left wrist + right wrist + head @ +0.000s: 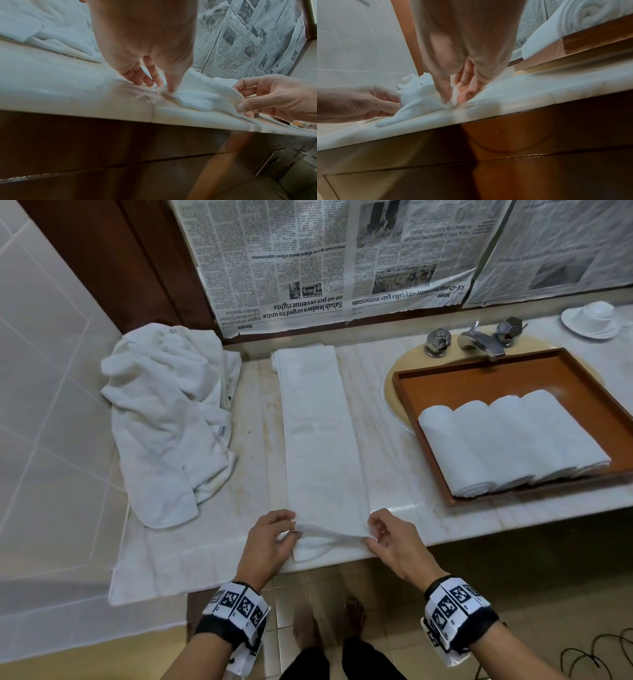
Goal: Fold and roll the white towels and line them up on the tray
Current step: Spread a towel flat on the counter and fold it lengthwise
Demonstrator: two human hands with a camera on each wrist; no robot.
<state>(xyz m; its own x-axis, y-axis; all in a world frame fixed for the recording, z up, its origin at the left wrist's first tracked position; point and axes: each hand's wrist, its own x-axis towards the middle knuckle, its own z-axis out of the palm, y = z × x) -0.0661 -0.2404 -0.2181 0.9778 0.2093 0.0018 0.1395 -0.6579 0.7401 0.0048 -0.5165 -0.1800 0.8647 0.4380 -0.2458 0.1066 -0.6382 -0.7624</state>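
A marble counter (394, 508) carries it all: a crumpled towel heap (168, 419) at left, the folded towel strip (322, 433) down the middle, a tray (513, 374) with four rolled towels (507, 440) (over the sink). Left hand (270, 539) and right hand (394, 542) each pinch a near corner of the strip.

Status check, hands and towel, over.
Left hand and right hand both pinching near end of folded towel, roll just starting. Four rolled towels on tray. Towel pile at left, nothing blocking.
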